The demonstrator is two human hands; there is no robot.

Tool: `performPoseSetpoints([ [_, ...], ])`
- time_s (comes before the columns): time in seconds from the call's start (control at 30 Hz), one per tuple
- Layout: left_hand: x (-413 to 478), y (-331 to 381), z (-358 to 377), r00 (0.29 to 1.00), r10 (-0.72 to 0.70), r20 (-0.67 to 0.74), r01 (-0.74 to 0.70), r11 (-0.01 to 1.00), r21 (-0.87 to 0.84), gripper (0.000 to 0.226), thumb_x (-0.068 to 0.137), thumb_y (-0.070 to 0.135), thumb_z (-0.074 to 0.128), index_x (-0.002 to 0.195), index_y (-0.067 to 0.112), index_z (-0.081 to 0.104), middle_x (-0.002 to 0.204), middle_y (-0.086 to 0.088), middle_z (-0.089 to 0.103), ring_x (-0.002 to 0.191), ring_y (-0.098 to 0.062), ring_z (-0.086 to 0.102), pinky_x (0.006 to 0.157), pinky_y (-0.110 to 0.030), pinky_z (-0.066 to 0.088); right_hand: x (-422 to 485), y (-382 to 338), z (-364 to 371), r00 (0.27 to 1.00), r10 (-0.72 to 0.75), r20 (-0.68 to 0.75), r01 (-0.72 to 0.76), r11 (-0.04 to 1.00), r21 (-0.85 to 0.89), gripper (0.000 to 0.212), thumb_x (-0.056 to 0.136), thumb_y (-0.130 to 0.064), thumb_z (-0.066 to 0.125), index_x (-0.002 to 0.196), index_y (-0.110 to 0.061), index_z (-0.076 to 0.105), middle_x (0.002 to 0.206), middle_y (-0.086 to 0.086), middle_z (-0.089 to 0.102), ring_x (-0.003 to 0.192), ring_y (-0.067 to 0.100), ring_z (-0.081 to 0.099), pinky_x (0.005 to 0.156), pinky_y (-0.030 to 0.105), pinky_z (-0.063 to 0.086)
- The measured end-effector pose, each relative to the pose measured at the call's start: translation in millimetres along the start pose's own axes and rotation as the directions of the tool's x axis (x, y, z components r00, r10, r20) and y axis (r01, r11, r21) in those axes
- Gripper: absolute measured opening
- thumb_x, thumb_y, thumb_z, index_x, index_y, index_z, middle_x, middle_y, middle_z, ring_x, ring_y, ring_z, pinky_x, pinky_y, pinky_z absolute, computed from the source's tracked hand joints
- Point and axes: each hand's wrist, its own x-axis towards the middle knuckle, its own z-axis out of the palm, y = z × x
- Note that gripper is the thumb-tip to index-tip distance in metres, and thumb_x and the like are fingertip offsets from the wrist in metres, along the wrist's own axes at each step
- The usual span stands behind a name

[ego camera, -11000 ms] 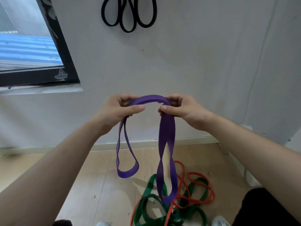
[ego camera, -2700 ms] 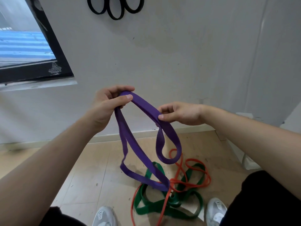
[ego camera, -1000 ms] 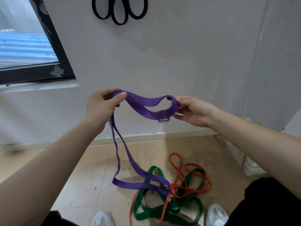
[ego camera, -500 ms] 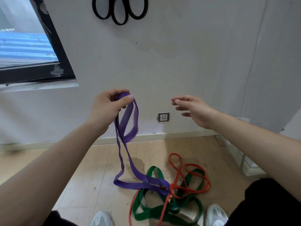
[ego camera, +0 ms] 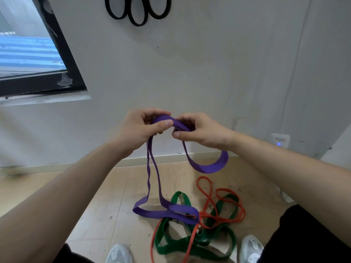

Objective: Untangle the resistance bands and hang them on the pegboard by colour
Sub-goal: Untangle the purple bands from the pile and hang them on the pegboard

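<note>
A wide purple rubber loop band (ego camera: pixel 209 167) hung with its lower end on the tangled flat green band (ego camera: pixel 180 249) and thin red band (ego camera: pixel 203 177) below it. Black rubber loops (ego camera: pixel 138 24) hung high above it. The left hand (ego camera: pixel 140 130) and right hand (ego camera: pixel 201 132) each pinched its top fold.

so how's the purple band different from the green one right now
The purple band is gripped by the left hand and right hand; the green band is untouched. The purple band hangs from the hands with only its lower end on the floor; the green band lies wholly on it. The purple band's lower end rests on top of the green band. Both are wide flat loops.
</note>
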Motion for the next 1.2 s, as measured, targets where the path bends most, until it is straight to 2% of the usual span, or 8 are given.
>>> performPoseSetpoints([
  [0.1,-0.7,-3.8,-1.6,0.999,-0.005,0.05,0.003,1.0,0.022,0.05,0.07,0.032,0.08,0.115,0.014,0.071,0.093,0.0,0.076,0.08,-0.009,0.07,0.076,-0.019,0.055,0.3,-0.4,-9.8,0.999,0.033,-0.024,-0.031,0.997,0.074,0.024,0.091,-0.021,0.074,0.111,-0.009,0.069,0.094,0.013,0.07,0.084,0.019,0.065,0.082,0.039,0.054],
  [0.23,0.1,-12.9,5.7,0.987,-0.018,0.16,-0.006,0.989,0.148,0.036,0.076,0.013,0.085,0.108,0.011,0.07,0.089,-0.004,0.074,0.083,-0.021,0.071,0.08,-0.03,0.059,0.7,-5.8,-17.7,0.995,0.03,-0.094,-0.009,0.977,0.213,0.02,0.088,-0.011,0.075,0.107,-0.009,0.071,0.088,0.003,0.07,0.082,0.014,0.065,0.081,0.031,0.053],
  [0.37,2.9,-25.2,23.0,0.985,-0.066,0.16,0.038,0.985,0.169,0.023,0.082,0.002,0.077,0.1,0.01,0.067,0.088,0.0,0.071,0.077,-0.009,0.07,0.075,-0.02,0.056,2.6,-14.7,-27.7,0.976,0.002,-0.216,0.06,0.957,0.282,0.019,0.088,-0.013,0.073,0.107,-0.011,0.069,0.091,0.004,0.069,0.083,0.017,0.066,0.089,0.041,0.054],
  [0.5,4.7,-41.1,33.4,0.976,-0.133,0.175,0.103,0.98,0.172,0.024,0.083,0.002,0.076,0.104,0.007,0.064,0.096,-0.01,0.072,0.087,-0.017,0.071,0.077,-0.018,0.057,1.2,-22.7,-48.4,0.935,-0.008,-0.355,0.135,0.933,0.334,0.013,0.091,-0.011,0.069,0.104,-0.013,0.067,0.088,-0.001,0.068,0.079,0.014,0.066,0.083,0.033,0.051],
  [0.73,14.2,-64.8,49.2,0.943,-0.197,0.268,0.136,0.963,0.231,0.028,0.083,0.009,0.078,0.106,0.014,0.065,0.098,-0.013,0.072,0.093,-0.026,0.071,0.087,-0.039,0.059,-8.8,-12.4,-87.8,0.843,0.069,-0.533,0.17,0.906,0.387,0.008,0.094,-0.017,0.066,0.101,-0.015,0.066,0.085,-0.004,0.066,0.078,0.013,0.067,0.079,0.031,0.051],
  [0.97,35.9,-51.2,26.9,0.968,-0.247,0.05,0.25,0.965,-0.077,0.032,0.086,0.0,0.073,0.113,0.011,0.06,0.1,-0.007,0.077,0.095,-0.02,0.074,0.094,-0.043,0.058,-23.8,31.1,-103.1,0.877,0.188,-0.442,-0.076,0.963,0.259,0.016,0.09,-0.006,0.072,0.105,-0.009,0.067,0.088,0.004,0.067,0.082,0.017,0.066,0.085,0.034,0.05],
  [1.1,42.4,-20.8,15.6,0.98,-0.188,-0.065,0.17,0.962,-0.215,0.026,0.089,0.004,0.07,0.111,0.013,0.061,0.103,-0.007,0.077,0.097,-0.025,0.074,0.091,-0.04,0.059,-25.4,50.6,-85.7,0.925,0.261,-0.275,-0.271,0.962,0.0,0.021,0.086,-0.007,0.075,0.105,-0.001,0.067,0.096,0.023,0.069,0.088,0.027,0.067,0.094,0.04,0.053],
  [1.2,42.1,-1.3,11.2,0.993,-0.092,-0.069,0.079,0.982,-0.171,0.032,0.088,0.002,0.071,0.117,0.012,0.064,0.105,-0.007,0.077,0.097,-0.023,0.074,0.087,-0.035,0.059,-23.9,58.1,-72.6,0.935,0.319,-0.157,-0.342,0.928,-0.151,0.019,0.085,-0.008,0.075,0.103,-0.009,0.068,0.102,0.014,0.072,0.096,0.025,0.071,0.094,0.041,0.057],
])
